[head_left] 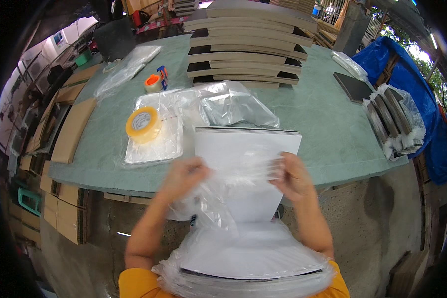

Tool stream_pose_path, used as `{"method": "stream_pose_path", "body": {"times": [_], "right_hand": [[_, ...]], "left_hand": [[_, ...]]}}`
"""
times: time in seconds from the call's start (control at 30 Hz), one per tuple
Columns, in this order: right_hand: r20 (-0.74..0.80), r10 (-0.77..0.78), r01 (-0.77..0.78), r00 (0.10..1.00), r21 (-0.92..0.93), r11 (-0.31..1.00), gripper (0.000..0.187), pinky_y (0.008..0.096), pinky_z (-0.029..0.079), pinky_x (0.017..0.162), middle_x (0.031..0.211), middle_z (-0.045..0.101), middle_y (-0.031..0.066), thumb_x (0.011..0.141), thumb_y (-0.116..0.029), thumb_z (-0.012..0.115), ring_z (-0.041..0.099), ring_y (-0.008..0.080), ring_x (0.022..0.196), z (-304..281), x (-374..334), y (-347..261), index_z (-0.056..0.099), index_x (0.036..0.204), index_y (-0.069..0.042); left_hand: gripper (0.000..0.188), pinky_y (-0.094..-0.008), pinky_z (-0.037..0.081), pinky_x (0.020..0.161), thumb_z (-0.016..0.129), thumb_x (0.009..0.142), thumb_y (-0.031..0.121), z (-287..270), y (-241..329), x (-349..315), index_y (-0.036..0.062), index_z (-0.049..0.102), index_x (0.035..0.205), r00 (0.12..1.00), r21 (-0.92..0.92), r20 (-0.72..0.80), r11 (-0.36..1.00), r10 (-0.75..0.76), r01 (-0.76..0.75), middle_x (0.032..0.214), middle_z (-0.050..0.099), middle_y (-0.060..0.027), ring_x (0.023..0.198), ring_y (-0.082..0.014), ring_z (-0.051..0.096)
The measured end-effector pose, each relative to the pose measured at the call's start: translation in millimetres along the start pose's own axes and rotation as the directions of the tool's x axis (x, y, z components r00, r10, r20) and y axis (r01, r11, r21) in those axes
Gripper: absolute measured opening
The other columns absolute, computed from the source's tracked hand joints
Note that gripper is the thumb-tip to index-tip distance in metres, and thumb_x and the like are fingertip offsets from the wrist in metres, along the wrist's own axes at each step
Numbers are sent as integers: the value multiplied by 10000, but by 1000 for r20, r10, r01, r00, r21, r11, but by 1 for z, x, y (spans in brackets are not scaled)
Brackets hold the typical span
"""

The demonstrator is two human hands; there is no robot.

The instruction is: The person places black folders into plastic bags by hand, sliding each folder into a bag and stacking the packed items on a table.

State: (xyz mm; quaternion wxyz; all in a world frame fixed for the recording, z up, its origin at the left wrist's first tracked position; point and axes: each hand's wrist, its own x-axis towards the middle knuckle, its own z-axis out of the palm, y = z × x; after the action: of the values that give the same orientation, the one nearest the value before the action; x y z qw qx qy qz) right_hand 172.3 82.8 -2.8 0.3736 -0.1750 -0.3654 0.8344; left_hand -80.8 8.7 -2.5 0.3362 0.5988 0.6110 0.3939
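In front of me a stack of flat white-faced panels [243, 198] leans on the table's near edge. Clear plastic wrap [253, 283] surrounds its lower, nearer end. My left hand [185, 177], blurred by motion, is closed on a bunched part of the loose clear plastic [216, 208] at the panels' left side. At the right side my right hand [294, 180] pinches the same plastic, which stretches in a smeared band across the white face. A wide roll of clear tape [143, 124] lies on folded plastic bags [156, 146] beyond my left hand.
A tall pile of dark-topped boards [248, 49] stands at the far middle of the green table [333, 144]. Near it is a tape dispenser [156, 82]. Wrapped panels [395, 119] and a blue tarp [407, 59] are at right. Cardboard pieces [74, 131] line the left edge.
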Motion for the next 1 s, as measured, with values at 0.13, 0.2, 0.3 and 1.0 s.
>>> {"method": "stream_pose_path", "body": {"times": [0.13,0.2,0.3,1.0], "right_hand": [[18,-7,14,1000,-421,907,120,239,417,670,866,566,81,752,-117,626,537,139,789,8,-14,-8,583,757,-5],[103,-174,201,979,-601,774,183,271,407,744,950,558,103,706,-113,669,524,158,877,27,-10,-8,595,830,0],[265,-482,526,835,-639,561,392,318,372,834,1049,527,120,624,-139,737,478,172,1000,58,-16,-19,578,958,-8],[135,652,454,746,-819,-350,193,424,421,773,807,604,128,752,-207,535,565,255,829,-3,-39,-22,589,829,-38]], "left_hand": [[196,-277,421,651,622,713,129,-52,-4,0,19,558,862,770,253,-599,965,217,-75,772,584,-75,725,-163,541],[277,-290,424,679,623,726,160,0,30,-14,21,528,945,822,156,-469,946,324,-284,781,576,-87,769,-183,546],[315,-327,443,679,594,776,242,54,50,-22,30,511,993,875,185,387,905,292,-384,738,567,-117,742,-248,581],[87,-338,471,547,547,764,42,-23,98,-1,-15,569,702,204,-462,850,873,486,-156,713,607,-109,639,-244,599]]}}
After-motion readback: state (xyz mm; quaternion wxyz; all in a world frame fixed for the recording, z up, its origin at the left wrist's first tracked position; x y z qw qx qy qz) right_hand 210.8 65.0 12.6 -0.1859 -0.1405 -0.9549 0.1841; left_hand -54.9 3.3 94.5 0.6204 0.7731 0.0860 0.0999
